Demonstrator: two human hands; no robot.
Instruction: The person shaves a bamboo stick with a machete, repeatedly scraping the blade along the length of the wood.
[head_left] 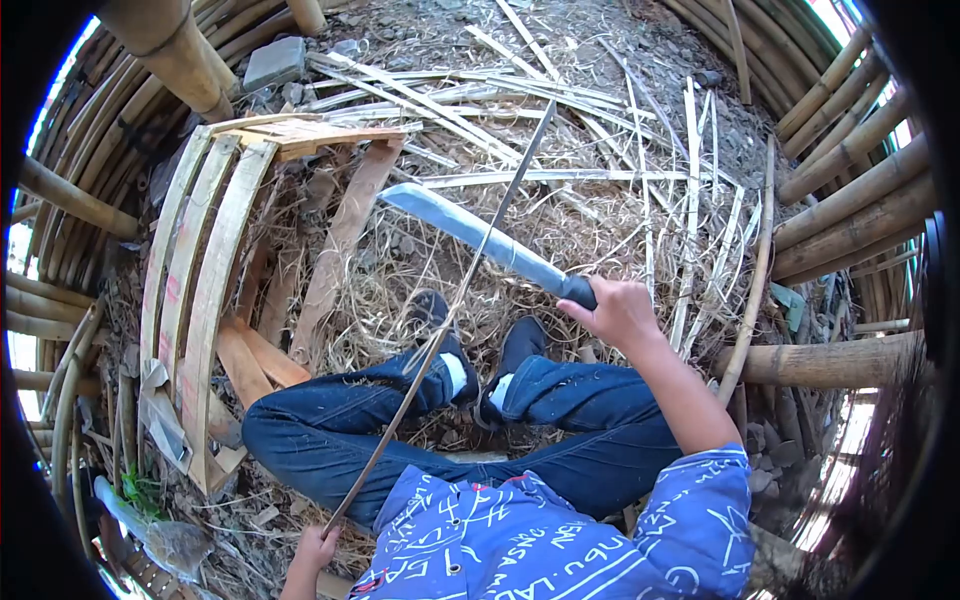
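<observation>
My right hand (618, 312) grips the dark handle of a long machete (478, 237), whose grey blade points up and left over the straw. My left hand (314, 552), low at the bottom edge, holds the near end of a thin bamboo strip (450, 305). The strip runs diagonally up to the right, crossing the machete blade near its middle. I sit on the ground with legs in blue jeans (420, 420) and black shoes below the blade.
A curved frame of wooden slats (205, 290) lies to the left. Split bamboo strips and shavings (560, 150) litter the ground ahead. Thick bamboo poles (850, 210) are stacked right and left; a grey stone block (272, 60) sits at the top.
</observation>
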